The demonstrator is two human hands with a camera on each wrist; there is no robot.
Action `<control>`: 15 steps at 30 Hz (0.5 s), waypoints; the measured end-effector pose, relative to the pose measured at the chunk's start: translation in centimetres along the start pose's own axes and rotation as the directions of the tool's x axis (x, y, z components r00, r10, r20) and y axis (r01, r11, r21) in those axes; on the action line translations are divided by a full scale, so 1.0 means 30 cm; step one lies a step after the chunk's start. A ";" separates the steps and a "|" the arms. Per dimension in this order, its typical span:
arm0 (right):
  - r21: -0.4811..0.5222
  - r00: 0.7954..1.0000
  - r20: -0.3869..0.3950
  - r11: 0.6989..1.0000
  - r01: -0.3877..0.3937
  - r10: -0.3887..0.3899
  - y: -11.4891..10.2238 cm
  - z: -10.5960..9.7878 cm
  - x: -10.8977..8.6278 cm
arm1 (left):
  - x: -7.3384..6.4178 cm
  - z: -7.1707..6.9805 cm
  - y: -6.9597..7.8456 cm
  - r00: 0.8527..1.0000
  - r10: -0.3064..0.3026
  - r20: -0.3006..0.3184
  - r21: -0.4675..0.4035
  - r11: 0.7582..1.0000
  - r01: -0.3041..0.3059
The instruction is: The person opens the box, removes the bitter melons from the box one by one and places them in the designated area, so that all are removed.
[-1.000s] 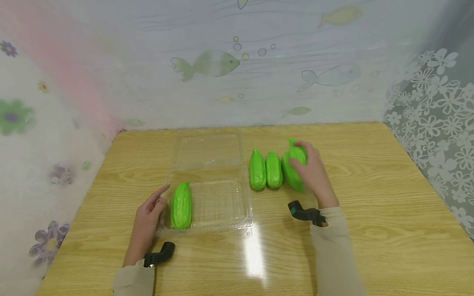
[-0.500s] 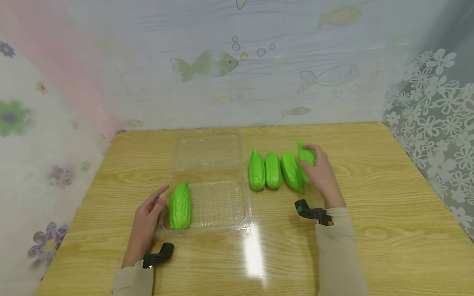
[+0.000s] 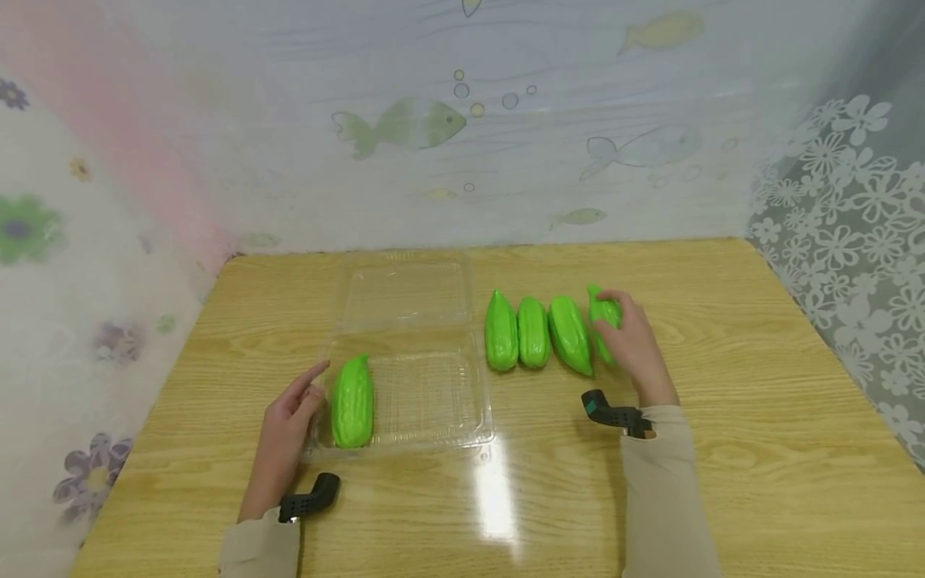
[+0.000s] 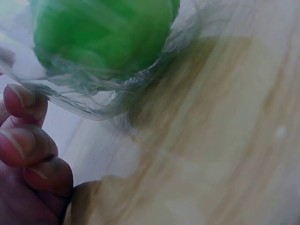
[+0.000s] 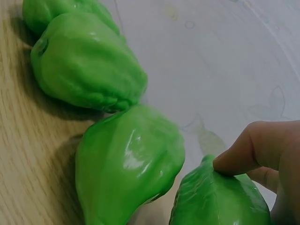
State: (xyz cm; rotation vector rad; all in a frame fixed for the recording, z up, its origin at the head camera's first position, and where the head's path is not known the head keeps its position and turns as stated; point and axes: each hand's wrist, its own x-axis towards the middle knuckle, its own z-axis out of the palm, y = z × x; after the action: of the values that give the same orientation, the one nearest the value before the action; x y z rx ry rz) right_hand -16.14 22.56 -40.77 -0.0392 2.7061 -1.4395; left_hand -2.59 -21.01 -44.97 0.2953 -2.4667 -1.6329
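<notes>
A bright green ridged gourd (image 3: 602, 319) with a pointed stem end is pinched between the thumb and fingers of my right hand (image 3: 633, 340), which partly covers it. In the right wrist view, the thumb presses on the top of this gourd (image 5: 218, 197). Three similar gourds (image 3: 569, 335) stand in a row to its left. My left hand (image 3: 289, 413) rests at the left side of a clear plastic clamshell box (image 3: 433, 401), fingertips right at its wall. Inside the box's left end lies another green gourd (image 3: 352, 403), seen through the plastic in the left wrist view.
The box's clear lid (image 3: 406, 291) lies folded back toward the wall. Everything is on a wood-grain table (image 3: 759, 417). A curtain-like wall with fish drawings (image 3: 419, 124) rises behind the table's far edge.
My right hand has moved to the right with its gourd, from above the third gourd in the row to its right side, and lower. The left hand stays at the box.
</notes>
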 end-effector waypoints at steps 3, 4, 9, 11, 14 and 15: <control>0.009 1.000 0.012 1.000 -0.004 0.004 0.010 0.003 0.003 | 0.000 -0.001 0.002 1.000 0.000 0.001 0.002 1.000 0.000; 0.008 1.000 0.014 1.000 -0.004 0.004 0.012 0.004 0.004 | 0.000 -0.001 0.002 1.000 -0.002 0.002 0.002 1.000 0.002; 0.003 1.000 0.026 1.000 -0.006 0.006 0.025 0.008 0.008 | 0.000 0.000 0.002 1.000 0.000 0.002 0.009 1.000 0.000; -0.005 0.999 0.032 1.000 -0.008 0.009 0.030 0.011 0.009 | 0.000 0.000 0.001 1.000 0.002 0.000 0.012 1.000 -0.002; -0.007 0.999 0.041 1.000 -0.023 0.024 0.036 0.016 0.011 | 0.000 -0.001 0.000 1.000 0.001 0.001 0.017 1.000 -0.001; -0.007 0.999 0.045 1.000 -0.028 0.028 0.038 0.017 0.011 | 0.000 -0.001 0.000 1.000 0.001 0.001 0.018 1.000 -0.001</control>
State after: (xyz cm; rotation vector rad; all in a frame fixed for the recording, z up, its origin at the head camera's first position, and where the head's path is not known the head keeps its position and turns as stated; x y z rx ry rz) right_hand -16.43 22.75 -42.01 -0.0333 2.6649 -1.4046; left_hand -2.58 -21.05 -44.97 0.2956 -2.4823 -1.6118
